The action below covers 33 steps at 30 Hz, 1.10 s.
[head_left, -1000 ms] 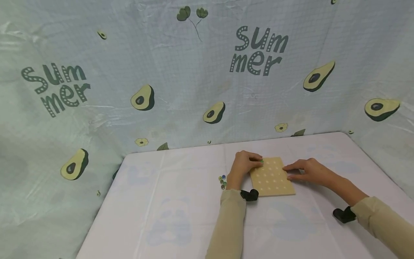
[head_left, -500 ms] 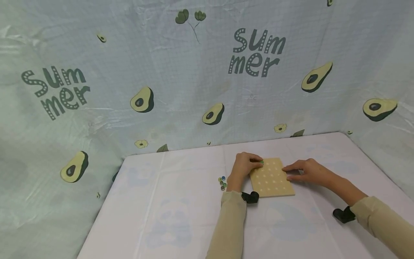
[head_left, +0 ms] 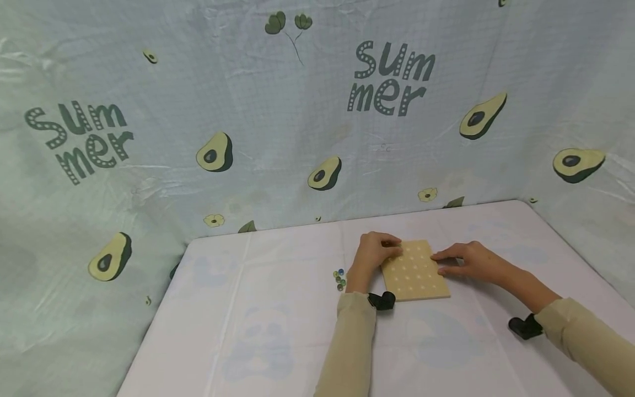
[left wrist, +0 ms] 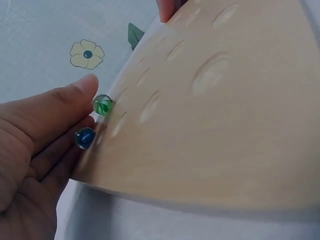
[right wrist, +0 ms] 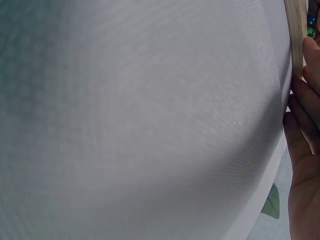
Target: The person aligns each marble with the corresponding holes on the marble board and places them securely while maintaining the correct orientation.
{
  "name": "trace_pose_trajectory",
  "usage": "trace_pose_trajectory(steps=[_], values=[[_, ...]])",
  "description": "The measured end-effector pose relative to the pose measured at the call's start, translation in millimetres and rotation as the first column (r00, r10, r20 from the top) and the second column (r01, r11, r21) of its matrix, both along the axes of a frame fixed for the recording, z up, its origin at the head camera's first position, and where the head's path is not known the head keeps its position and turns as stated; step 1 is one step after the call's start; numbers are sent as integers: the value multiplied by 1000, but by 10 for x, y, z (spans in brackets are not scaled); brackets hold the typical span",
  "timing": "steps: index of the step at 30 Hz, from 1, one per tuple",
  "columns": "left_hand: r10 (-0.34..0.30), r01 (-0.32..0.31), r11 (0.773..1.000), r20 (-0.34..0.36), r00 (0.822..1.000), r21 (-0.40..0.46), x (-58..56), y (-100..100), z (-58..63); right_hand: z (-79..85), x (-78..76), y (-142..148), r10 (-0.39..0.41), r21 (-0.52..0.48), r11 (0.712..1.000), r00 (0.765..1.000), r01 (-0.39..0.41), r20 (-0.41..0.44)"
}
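Observation:
A square wooden board (head_left: 414, 277) with rows of round hollows lies on the table. My left hand (head_left: 369, 258) is at its far left corner. In the left wrist view, thumb and forefinger pinch a green marble (left wrist: 102, 104) against the board's surface. A blue marble (left wrist: 85, 138) sits just below it, beside the other fingers; whether they touch it is unclear. My right hand (head_left: 477, 262) rests its fingertips against the board's right edge, fingers mostly extended. In the right wrist view, those fingers (right wrist: 300, 140) show at the right border beside the board's edge.
Several loose marbles (head_left: 340, 280) lie in a small cluster on the white tablecloth (head_left: 278, 275), left of my left wrist. A printed curtain (head_left: 278, 110) hangs behind the table's far edge. Black wrist mounts (head_left: 382, 301) sit at both cuffs.
The green marble, seen at the left fingertips in the earlier head frames, is no longer visible there. Both hands and the board otherwise hold their places; the head view shifts slightly.

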<state>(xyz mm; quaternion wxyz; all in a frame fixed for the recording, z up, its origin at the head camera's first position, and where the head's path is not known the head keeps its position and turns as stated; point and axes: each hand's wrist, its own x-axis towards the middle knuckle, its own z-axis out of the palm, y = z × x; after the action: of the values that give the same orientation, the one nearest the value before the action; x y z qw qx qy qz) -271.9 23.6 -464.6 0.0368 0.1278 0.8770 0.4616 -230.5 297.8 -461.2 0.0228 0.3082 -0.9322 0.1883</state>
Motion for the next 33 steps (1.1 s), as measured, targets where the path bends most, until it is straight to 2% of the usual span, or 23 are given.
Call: trace_pose_trajectory(steps=[3,8,12,15,20,25,29,33], values=[[-6,5,1000,-14,1000,-5,-2,-41,56,3,-14,-4,0,6,1000,1000,0,15],[-46,43,998,-94,995,-39,-31,-222,217,4,-26,-30,6,-10,1000,1000,-6,30],[-133,123,989,-126,983,-83,-69,-457,441,10,-20,-26,-23,-20,999,999,24,42],[-182,166,977,-124,975,-134,-74,-668,598,8,-16,-18,-41,-22,999,998,42,55],[-232,205,951,-101,967,-230,-17,-1047,757,0,-7,-21,-51,-13,999,995,53,85],[-287,246,915,-88,954,-319,68,-1378,777,-9,1,-20,-48,-10,999,995,49,91],[-337,296,895,-68,939,-334,127,-1562,704,-25,-5,-9,-42,-17,999,996,43,82],[-371,340,878,-31,928,-338,167,-1649,602,-32,6,3,-49,-33,998,996,52,77]])
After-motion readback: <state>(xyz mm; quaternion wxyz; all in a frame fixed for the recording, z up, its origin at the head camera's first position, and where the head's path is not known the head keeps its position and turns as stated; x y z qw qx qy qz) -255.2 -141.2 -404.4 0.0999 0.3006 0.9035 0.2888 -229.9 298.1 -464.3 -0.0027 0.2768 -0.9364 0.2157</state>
